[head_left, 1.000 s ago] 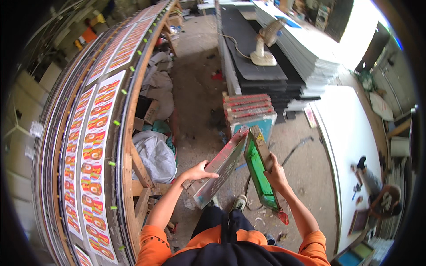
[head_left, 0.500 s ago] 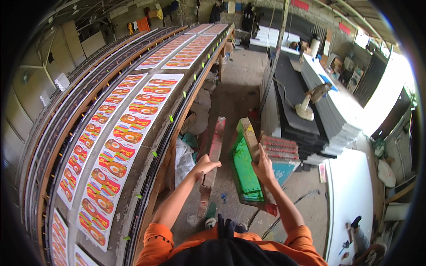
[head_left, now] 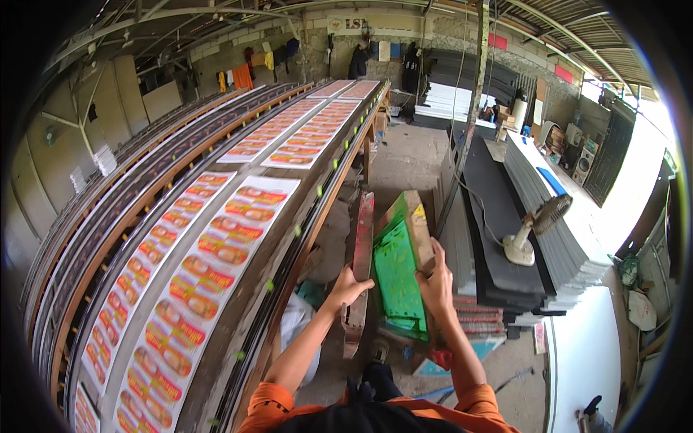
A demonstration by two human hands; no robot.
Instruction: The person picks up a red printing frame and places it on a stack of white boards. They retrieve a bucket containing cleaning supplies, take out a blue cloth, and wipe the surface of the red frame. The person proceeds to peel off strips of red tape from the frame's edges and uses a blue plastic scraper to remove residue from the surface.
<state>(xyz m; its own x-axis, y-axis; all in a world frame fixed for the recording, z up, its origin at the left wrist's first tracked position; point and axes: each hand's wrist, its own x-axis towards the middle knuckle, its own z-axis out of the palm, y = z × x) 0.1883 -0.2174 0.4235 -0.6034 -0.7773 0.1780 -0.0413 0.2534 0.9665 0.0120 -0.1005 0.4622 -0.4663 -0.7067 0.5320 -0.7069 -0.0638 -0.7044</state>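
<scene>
My left hand [head_left: 349,291] is wrapped round a narrow, stained screen-printing frame [head_left: 363,234], seen nearly edge-on. It hangs upright beside the long table. My right hand [head_left: 436,283] grips the side rail of a second screen-printing frame [head_left: 397,270], which has a wooden rim and a bright green face turned toward the left. A gap separates the two frames. On the table to my left lie long printed sheets [head_left: 238,216] with red, yellow and orange oval patterns.
Along the table's edge runs a dark rail [head_left: 289,249] with small green clips. Stacked frames [head_left: 480,315] stand low at the right. Beyond them, a fan [head_left: 521,245] sits on a black-topped stack of boards [head_left: 484,195]. A white panel [head_left: 586,346] lies at far right, near another person's hand [head_left: 593,404].
The view has tilted up and shifted forward, so the fan and stacks sit lower and farther right. Both hands keep hold of their frames, which have come closer together.
</scene>
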